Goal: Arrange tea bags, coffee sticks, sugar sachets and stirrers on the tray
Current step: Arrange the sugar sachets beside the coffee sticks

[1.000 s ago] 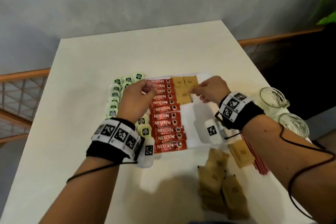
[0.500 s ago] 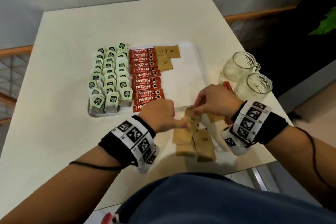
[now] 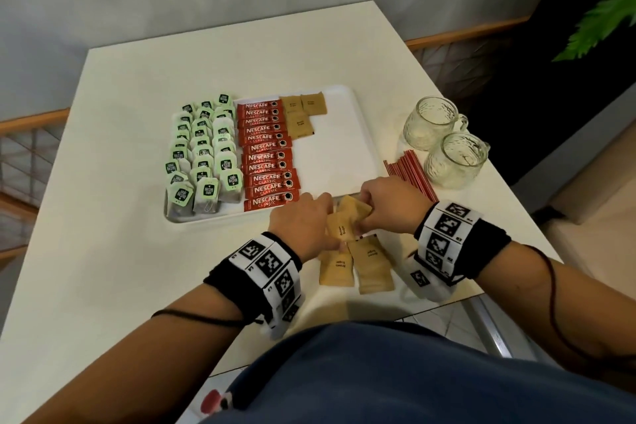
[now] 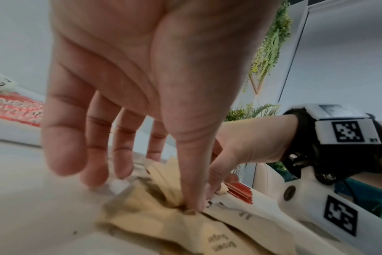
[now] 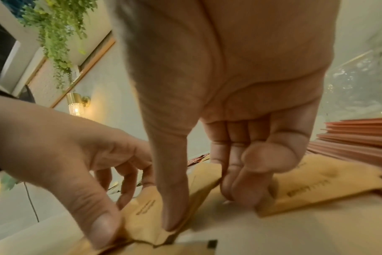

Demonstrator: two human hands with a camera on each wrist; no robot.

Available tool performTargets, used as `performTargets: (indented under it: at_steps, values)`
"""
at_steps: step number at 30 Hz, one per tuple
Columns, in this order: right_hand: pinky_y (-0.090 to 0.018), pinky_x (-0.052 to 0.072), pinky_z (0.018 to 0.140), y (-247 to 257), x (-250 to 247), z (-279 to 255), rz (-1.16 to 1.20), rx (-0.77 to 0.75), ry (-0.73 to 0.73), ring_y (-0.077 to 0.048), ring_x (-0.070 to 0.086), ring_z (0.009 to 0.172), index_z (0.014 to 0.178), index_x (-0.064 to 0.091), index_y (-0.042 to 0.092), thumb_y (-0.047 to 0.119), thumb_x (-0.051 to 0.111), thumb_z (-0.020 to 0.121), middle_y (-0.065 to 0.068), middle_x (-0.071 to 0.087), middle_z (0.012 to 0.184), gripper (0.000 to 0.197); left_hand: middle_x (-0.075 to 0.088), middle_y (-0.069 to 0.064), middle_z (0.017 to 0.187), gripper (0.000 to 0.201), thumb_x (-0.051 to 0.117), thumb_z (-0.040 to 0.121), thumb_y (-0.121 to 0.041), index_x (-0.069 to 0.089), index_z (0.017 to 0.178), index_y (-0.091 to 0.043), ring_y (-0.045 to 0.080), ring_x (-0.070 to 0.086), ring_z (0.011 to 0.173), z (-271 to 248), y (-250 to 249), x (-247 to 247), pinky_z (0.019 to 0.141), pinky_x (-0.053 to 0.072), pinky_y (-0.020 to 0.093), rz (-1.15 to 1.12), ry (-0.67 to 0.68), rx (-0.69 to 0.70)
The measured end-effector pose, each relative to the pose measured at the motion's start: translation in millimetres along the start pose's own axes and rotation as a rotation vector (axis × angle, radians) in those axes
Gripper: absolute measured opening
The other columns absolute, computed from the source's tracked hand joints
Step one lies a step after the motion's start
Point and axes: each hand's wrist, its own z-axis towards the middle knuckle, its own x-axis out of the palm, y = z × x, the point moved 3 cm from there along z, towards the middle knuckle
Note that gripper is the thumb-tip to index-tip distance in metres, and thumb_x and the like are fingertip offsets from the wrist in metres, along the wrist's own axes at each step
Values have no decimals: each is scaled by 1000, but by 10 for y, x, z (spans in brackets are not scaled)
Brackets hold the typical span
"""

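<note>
Both the left hand [image 3: 303,224] and right hand [image 3: 389,205] pinch a light, crinkly brown paper sugar sachet [image 3: 342,229], probably best held by its flat edges

"NESCAFE CLASSIC" on red coffee sticks [image 3: 267,155]; "Brown Sugar" on brown sugar sachets [image 3: 339,266].

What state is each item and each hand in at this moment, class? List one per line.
Tea bags: laid in rows on the tray.
Coffee sticks: lined up on the tray.
Placed sugar sachets: flat on the tray.
Loose sugar sachets: piled on the table.
Stirrers: off the tray.
Glass mugs: upright, empty.
Left hand: pinching a sachet.
Right hand: pinching a sachet.
</note>
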Motion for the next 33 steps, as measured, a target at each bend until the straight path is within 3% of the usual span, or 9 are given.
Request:
performTargets:
  at_steps: [3, 6, 10, 15, 20, 23, 26, 29, 33]
  values:
    - [-36, 54, 71, -1, -40, -9, 114, -40, 5, -19, 63, 78, 85, 63, 14, 26, 79, 74, 2, 64, 81, 23, 56, 2, 110, 51, 64, 85, -54, 48, 124, -25, 24, 59, 100, 35, -9, -24, 71, 43, 34, -31, -14, 38]
    - [-38, 60, 67, -42, -188, -36, 291, 12, 6, -21, 70, 70, 87, 63, 10, 17, 74, 83, -3, 69, 79, 13, 62, 2, 100, 27, 60, 92, -41, 53, 106, -19, 21, 58, 91, 53, 92, -149, 71, 44, 33, -132, -40, 44]
    - [-34, 58, 61, -68, -420, -112, 388, -40, -1, -16, 71, 67, 84, 64, 14, 21, 77, 81, -2, 73, 73, 15, 72, 2, 87, 10, 56, 95, -21, 48, 94, -16, 19, 69, 76, 47, 337, -271, 74, 57, 42, -596, -64, -14]
    - [-30, 54, 61, 116, -306, -195, 506, -114, 133, -9, 65, 61, 82, 64, 11, 14, 79, 78, 1, 70, 68, 16, 69, 16, 108, 24, 57, 94, -3, 53, 116, -11, 28, 72, 91, -91, 155, -180, 88, 57, 45, -1042, 253, 56]
    - [-30, 57, 63, 125, -158, -213, 481, -156, 103, -11, 65, 66, 87, 64, 11, 14, 86, 68, -7, 71, 80, 30, 72, 15, 103, 28, 69, 90, -18, 58, 115, -11, 31, 73, 87, -93, 131, -28, 73, 62, 44, -1021, 311, 68]
    - [-23, 50, 65, 54, -95, -235, 171, -149, 221, -9, 61, 75, 103, 60, 21, 27, 92, 57, 6, 63, 98, 56, 73, 12, 100, 26, 67, 91, -16, 58, 116, -13, 26, 74, 81, -104, 190, 7, 60, 60, 28, -950, 314, 45]
    - [-26, 48, 78, 46, 16, -240, -101, -178, 301, -10, 53, 92, 116, 55, 29, 36, 92, 54, 9, 51, 108, 72, 73, 12, 100, 24, 64, 93, -20, 59, 115, -14, 28, 74, 83, -104, 237, 7, 64, 61, 32, -881, 304, 31]
    - [-35, 48, 86, 105, 79, -219, -167, -227, 277, -14, 47, 98, 113, 57, 29, 41, 89, 54, 8, 47, 106, 68, 74, 10, 96, 18, 63, 94, -21, 59, 110, -15, 25, 74, 80, -95, 243, -12, 68, 61, 37, -877, 281, 21]
    - [-35, 47, 84, 154, 57, -194, -205, -231, 298, -17, 50, 95, 103, 60, 21, 40, 86, 62, 4, 52, 104, 52, 73, 5, 92, 16, 63, 94, -21, 59, 108, -15, 18, 73, 74, -103, 238, -46, 68, 60, 36, -894, 258, 15]
